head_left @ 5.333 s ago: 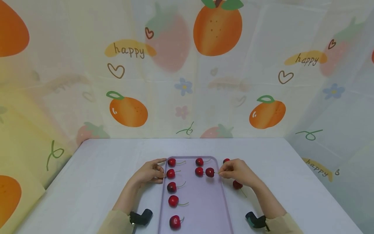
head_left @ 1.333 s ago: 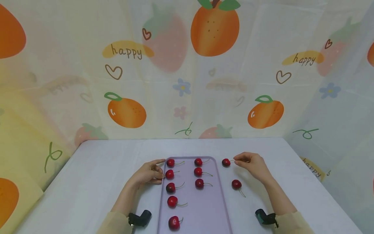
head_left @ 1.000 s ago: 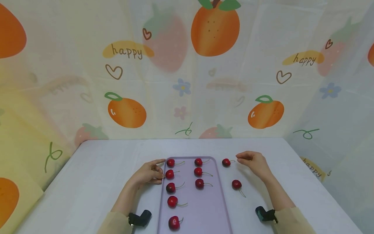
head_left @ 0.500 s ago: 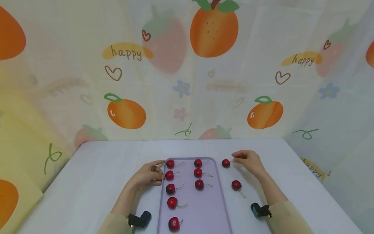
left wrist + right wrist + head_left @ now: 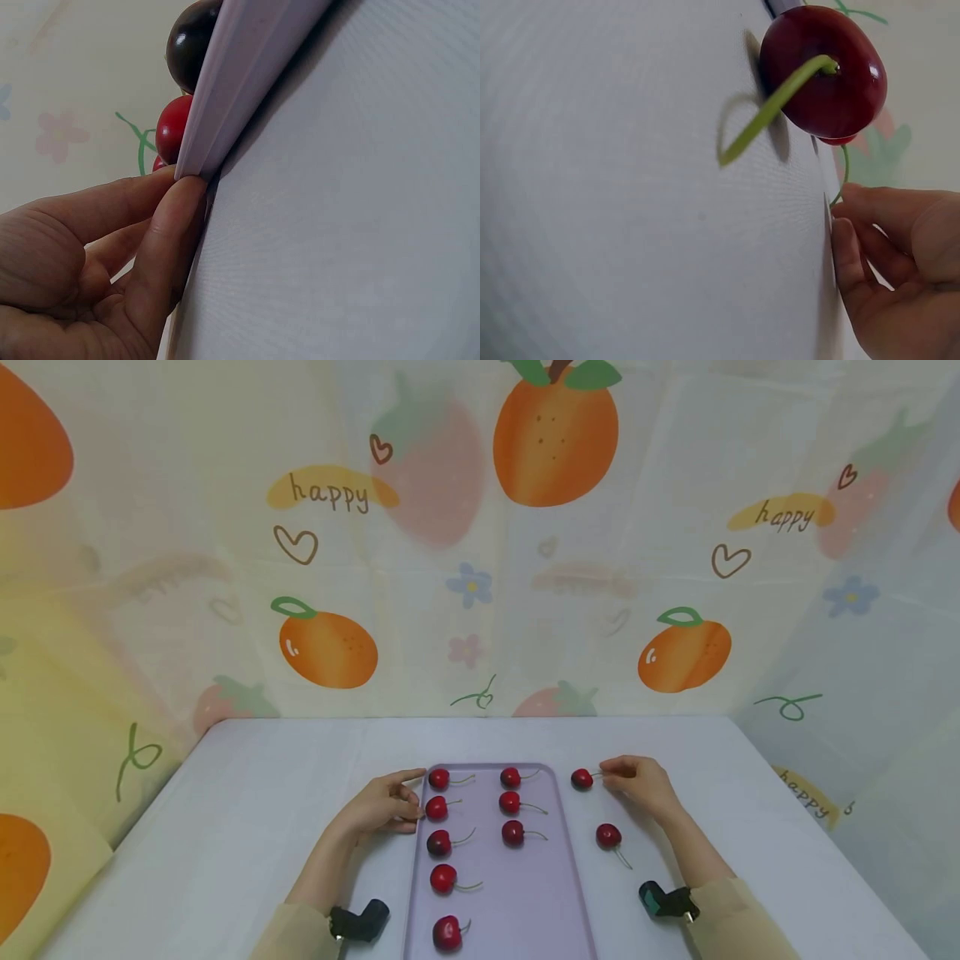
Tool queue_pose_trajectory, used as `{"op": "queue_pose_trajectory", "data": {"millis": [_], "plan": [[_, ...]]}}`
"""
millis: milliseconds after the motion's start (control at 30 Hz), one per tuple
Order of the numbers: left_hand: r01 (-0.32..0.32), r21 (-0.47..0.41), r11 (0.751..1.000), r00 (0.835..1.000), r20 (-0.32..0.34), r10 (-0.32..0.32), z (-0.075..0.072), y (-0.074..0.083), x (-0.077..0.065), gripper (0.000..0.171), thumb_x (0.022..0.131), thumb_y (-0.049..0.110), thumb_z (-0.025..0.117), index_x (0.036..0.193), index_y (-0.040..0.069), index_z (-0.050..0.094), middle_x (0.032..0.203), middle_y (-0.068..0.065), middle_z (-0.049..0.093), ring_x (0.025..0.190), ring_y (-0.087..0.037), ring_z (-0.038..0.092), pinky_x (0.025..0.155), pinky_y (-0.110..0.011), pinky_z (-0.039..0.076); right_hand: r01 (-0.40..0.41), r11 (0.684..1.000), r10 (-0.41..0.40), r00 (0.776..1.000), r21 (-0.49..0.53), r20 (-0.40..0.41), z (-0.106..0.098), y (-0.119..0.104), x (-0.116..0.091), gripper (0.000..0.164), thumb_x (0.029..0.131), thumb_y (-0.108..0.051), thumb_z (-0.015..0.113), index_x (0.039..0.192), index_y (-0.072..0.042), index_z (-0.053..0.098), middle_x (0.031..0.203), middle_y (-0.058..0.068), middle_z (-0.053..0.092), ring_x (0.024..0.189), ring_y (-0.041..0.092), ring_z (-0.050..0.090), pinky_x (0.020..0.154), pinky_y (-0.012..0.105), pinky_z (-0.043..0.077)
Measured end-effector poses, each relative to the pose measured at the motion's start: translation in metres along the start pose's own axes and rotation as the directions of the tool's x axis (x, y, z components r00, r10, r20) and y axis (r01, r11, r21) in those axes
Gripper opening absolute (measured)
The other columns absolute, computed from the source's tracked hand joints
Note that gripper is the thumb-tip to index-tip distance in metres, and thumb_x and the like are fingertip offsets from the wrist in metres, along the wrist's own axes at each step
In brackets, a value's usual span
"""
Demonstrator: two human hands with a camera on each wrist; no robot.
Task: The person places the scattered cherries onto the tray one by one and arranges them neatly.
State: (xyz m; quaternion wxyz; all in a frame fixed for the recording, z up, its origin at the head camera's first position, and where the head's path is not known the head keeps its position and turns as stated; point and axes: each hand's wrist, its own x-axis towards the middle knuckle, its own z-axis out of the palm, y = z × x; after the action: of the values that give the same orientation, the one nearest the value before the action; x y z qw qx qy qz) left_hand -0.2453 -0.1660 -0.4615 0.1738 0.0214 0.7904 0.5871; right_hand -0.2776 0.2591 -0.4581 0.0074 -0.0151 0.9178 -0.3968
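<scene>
My left hand (image 5: 384,803) holds the far left corner of the lilac tray (image 5: 525,893). In the left wrist view, its thumb (image 5: 180,210) lies on the tray's outer wall, with the index fingertip beside it at the rim. To the tray's right, my right hand (image 5: 641,785) pinches the stem end of a dark red cherry (image 5: 582,779) on the white table. The right wrist view shows that stem running to the thumb and index fingertips. Nearer the body lies another loose cherry (image 5: 608,836), large in the foreground of that view.
Inside the tray, several cherries form a left column, among them a front cherry (image 5: 447,933). Three more stand in a right column, including a middle cherry (image 5: 510,802). A fruit-printed cloth (image 5: 420,635) hangs behind the white table (image 5: 285,777).
A cherry that my right hand held over the tray now rests third in the right column. That hand moved to the loose cherry, drew slightly off its stem, then came back. The left hand stayed put.
</scene>
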Motion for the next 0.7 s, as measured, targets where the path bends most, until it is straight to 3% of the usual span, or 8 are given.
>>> {"op": "queue_pose_trajectory", "data": {"millis": [433, 700], "plan": [[0.004, 0.006, 1.0, 1.0, -0.002, -0.004, 0.0005, 0.0018, -0.0008, 0.07, 0.085, 0.001, 0.068, 0.149, 0.005, 0.041, 0.094, -0.009, 0.057, 0.074, -0.014, 0.061, 0.067, -0.028, 0.063, 0.046, 0.998, -0.047, 0.999, -0.04, -0.027, 0.002, 0.0048, 0.0028, 0.02, 0.09, -0.008, 0.068, 0.108, -0.005, 0.074, 0.11, 0.016, 0.073, 0.097, 0.024, 0.064, 0.082, 0.023, 0.051], [0.012, 0.019, 1.0, 1.0, -0.016, -0.012, 0.0011, 0.0015, -0.0006, 0.069, 0.085, 0.001, 0.068, 0.149, 0.007, 0.041, 0.094, -0.009, 0.058, 0.076, -0.015, 0.062, 0.068, -0.029, 0.064, 0.038, 0.998, -0.039, 0.999, -0.047, -0.019, 0.0036, 0.0046, 0.0016, 0.018, 0.091, -0.011, 0.069, 0.107, -0.006, 0.075, 0.111, 0.014, 0.073, 0.1, 0.024, 0.062, 0.085, 0.025, 0.052]]}}
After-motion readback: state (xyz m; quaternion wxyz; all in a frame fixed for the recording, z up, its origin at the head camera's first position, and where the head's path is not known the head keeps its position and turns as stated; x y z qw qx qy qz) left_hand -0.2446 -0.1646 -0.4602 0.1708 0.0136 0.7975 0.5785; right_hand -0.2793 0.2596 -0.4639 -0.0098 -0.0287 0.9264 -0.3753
